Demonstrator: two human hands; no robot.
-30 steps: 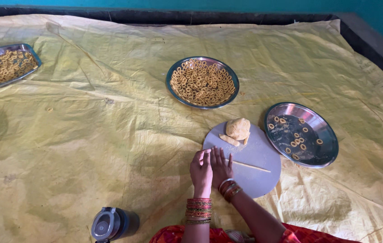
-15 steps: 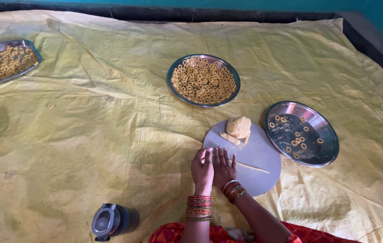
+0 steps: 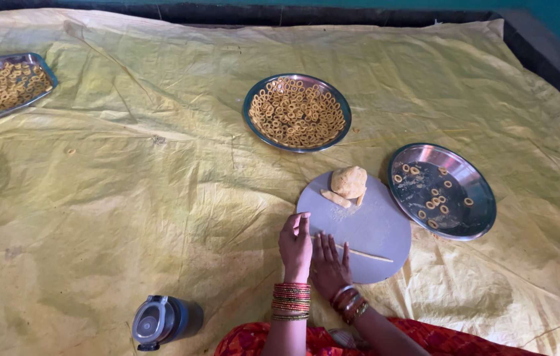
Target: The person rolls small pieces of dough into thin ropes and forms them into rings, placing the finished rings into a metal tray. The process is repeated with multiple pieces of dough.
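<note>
— While both hands sit at the near edge of the round grey board [image 3: 365, 224], what has changed in the head view?

— Little. The left hand [image 3: 296, 247] and right hand [image 3: 328, 265] have stayed side by side, fingers loosely spread, gripping nothing. The left looks raised on its edge now; the right lies flat on the near end of the thin dough rope [image 3: 362, 253].

— And the rope?

— It stretches rightward across the board, about as long as before, so I judge the rolling is ongoing. The dough lump [image 3: 348, 181] with its cut pieces [image 3: 336, 198] rests at the far edge.

— Elsewhere?

— A steel plate of dough rings [image 3: 297, 112] lies beyond, a sparsely filled plate [image 3: 441, 191] to the right, a tray [image 3: 3, 86] far left, a flask [image 3: 161, 321] nearby, all on yellow sheeting [image 3: 128, 198].
</note>
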